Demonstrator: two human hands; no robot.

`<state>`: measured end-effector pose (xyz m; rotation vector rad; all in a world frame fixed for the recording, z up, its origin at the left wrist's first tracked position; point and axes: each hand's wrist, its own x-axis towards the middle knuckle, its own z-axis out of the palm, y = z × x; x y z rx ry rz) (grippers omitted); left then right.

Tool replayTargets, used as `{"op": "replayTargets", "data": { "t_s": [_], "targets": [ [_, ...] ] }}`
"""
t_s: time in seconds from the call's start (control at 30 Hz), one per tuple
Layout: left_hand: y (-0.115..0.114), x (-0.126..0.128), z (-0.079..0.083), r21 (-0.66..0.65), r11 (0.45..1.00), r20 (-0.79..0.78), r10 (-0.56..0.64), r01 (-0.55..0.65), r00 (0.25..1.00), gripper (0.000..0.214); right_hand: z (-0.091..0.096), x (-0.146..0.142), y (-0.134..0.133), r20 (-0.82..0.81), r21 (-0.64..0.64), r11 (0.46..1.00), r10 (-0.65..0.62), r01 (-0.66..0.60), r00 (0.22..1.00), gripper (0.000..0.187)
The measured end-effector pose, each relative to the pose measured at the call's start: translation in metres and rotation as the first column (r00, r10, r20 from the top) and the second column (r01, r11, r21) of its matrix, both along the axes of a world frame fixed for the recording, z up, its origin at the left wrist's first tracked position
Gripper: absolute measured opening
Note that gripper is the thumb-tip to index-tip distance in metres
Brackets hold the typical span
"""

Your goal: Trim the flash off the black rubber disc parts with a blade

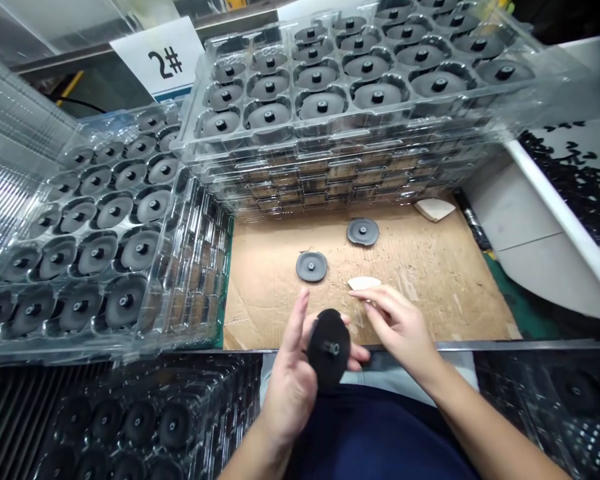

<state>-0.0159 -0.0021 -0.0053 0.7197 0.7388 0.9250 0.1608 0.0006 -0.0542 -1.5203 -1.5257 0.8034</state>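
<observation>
My left hand [293, 373] is wrapped around a black oval disc [329, 350], tilted up on edge with a marking like "10" facing me. My right hand [397, 323] is pinched closed just right of the disc; whatever lies between its fingertips is too small to make out. Right beyond those fingertips is a white curved piece [364, 283], and I cannot tell whether they grip it. Two dark grey rounded discs with central pegs lie on the cardboard: one disc [311, 266] ahead of my left hand, another disc [363, 231] farther back.
Clear plastic trays [290, 137] full of grey discs are stacked behind the cardboard [260, 313], and more trays [95, 250] stand at left. A cream wedge-shaped piece [435, 209] lies back right. Beyond a white bin wall [560, 173] are many small black parts [587, 177].
</observation>
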Motion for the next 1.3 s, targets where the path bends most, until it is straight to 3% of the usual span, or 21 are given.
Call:
{"op": "replayTargets", "data": {
  "t_s": [0.03, 0.1, 0.17, 0.23, 0.3, 0.37, 0.53, 0.7, 0.83, 0.97, 1.17, 1.23, 1.3],
  "targets": [
    [0.001, 0.0, -0.003, 0.205, 0.979, -0.16, 0.045, -0.012, 0.986, 0.072, 0.002, -0.001, -0.001, -0.011, -0.007, 1.0, 0.006, -0.006, 1.0, 0.023],
    [0.002, 0.001, -0.009, 0.538, 0.84, -0.404, 0.192, 0.063, 0.894, 0.099, 0.006, -0.001, -0.004, -0.033, -0.022, 1.0, -0.011, 0.01, 0.999, 0.022],
    [0.004, 0.002, -0.013, 0.679, 0.716, -0.504, 0.297, 0.16, 0.811, 0.114, 0.011, 0.001, -0.008, -0.06, -0.032, 0.999, -0.04, 0.038, 0.997, 0.02],
    [0.005, 0.001, -0.014, 0.702, 0.683, -0.538, 0.324, 0.201, 0.778, 0.116, 0.018, 0.003, -0.011, -0.089, -0.031, 0.998, -0.06, 0.057, 0.994, 0.017],
    [0.005, 0.0, -0.014, 0.679, 0.705, -0.556, 0.308, 0.208, 0.772, 0.116, 0.028, 0.006, -0.014, -0.165, -0.04, 0.998, -0.047, 0.041, 0.985, 0.014],
    [0.004, -0.003, -0.013, 0.636, 0.748, -0.553, 0.271, 0.19, 0.788, 0.115, 0.038, 0.007, -0.014, -0.302, -0.125, 0.99, 0.019, -0.059, 0.953, 0.017],
    [0.001, -0.009, -0.012, 0.463, 0.872, -0.514, 0.116, 0.161, 0.85, 0.102, 0.058, 0.004, -0.004, -0.553, -0.317, 0.834, 0.224, -0.451, 0.803, 0.018],
    [0.0, -0.013, -0.008, 0.253, 0.939, -0.433, -0.106, 0.233, 0.895, 0.107, 0.064, 0.003, 0.006, -0.785, -0.334, 0.698, 0.166, -0.634, 0.596, 0.014],
    [0.0, -0.012, -0.007, 0.2, 0.94, -0.406, -0.178, 0.277, 0.896, 0.115, 0.064, 0.004, 0.005, -0.86, -0.303, 0.656, 0.124, -0.691, 0.496, 0.006],
    [-0.003, -0.01, -0.01, 0.23, 0.938, -0.427, -0.143, 0.26, 0.893, 0.11, 0.058, 0.004, -0.005, -0.862, -0.348, 0.699, 0.025, -0.625, 0.507, 0.006],
    [0.004, -0.006, -0.013, 0.332, 0.91, -0.454, -0.078, 0.25, 0.888, 0.1, 0.045, 0.009, -0.021, -0.776, -0.4, 0.815, -0.056, -0.42, 0.628, 0.011],
    [0.007, -0.004, -0.011, 0.183, 0.924, -0.492, -0.21, 0.336, 0.845, 0.071, 0.04, 0.016, -0.021, -0.716, -0.391, 0.851, -0.042, -0.351, 0.697, 0.012],
    [0.007, -0.002, -0.009, -0.049, 0.915, -0.503, -0.369, 0.4, 0.782, 0.038, 0.033, 0.026, -0.016, -0.561, -0.357, 0.906, -0.013, -0.227, 0.828, 0.013]
  ]
}}
